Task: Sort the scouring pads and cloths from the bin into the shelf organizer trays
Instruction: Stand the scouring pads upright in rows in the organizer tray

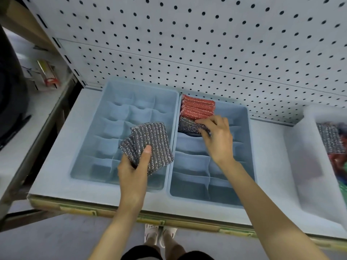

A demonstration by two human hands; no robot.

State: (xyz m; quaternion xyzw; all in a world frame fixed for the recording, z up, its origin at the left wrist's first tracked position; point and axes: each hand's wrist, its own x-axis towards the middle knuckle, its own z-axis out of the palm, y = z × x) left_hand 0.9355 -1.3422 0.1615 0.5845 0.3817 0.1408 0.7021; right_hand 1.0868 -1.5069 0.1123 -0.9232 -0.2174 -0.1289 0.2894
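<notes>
The left hand (134,166) holds a small fan of spare grey pads (150,139) over the left tray (90,128). Its grip is clamped on them, thumb flat on top and fingers underneath, most likely so the pads stay spread and one can be peeled off at a time. The right hand (216,136) has its grip closed on a single grey pad (187,125), thumb at the pad's far edge and fingertips at its near edge. It looks to be seating the pad on edge in a compartment of the right tray (247,128). That compartment lies directly in front of the one packed with red pads (198,106), which stand on edge in a tight row against the tray's back corner. Standing them up fits more into each cell, and giving each colour its own cell seems to be the sorting rule in use. The grey pad sits touching or just beside the red row, tilted rather than fully down, so I judge it is not yet settled. The rest of both trays shows bare dividers, so the job looks to be at an early stage. The bin (300,156) stands on the shelf (56,166) to the right of the trays, within reach of the right hand, with more pads (330,137) inside it.
</notes>
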